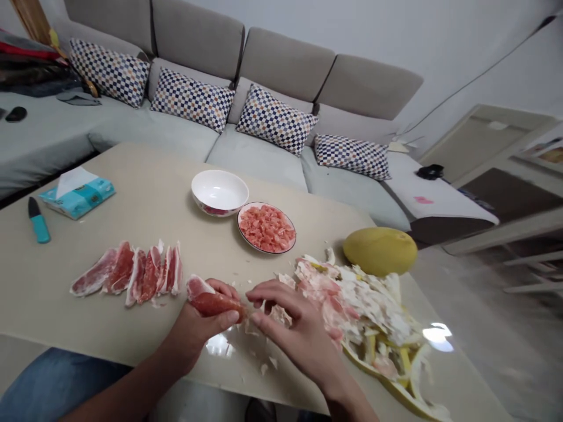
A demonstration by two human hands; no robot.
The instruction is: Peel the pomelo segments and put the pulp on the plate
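My left hand (193, 328) is closed around a red pomelo segment (215, 303), with white membrane at its far left end. Close to the segment's right tip is my right hand (294, 325), its fingers curved and a gap showing between thumb and fingertips. Left of my hands, several unpeeled pomelo segments (149, 275) lie in a row on the table. Beyond my hands stands a plate of peeled pink pomelo flesh (267, 228), beside a white bowl (220, 190). A heap of pomelo peel and membrane (369, 310) lies right of my right hand.
A whole yellow-green pomelo (380, 251) rests behind the peel heap. At the table's left are a turquoise-handled knife (39, 221) and a blue tissue pack (79, 196). Small membrane scraps lie on the table (145, 205) near my hands. A grey sofa (259, 158) with checked cushions stands beyond.
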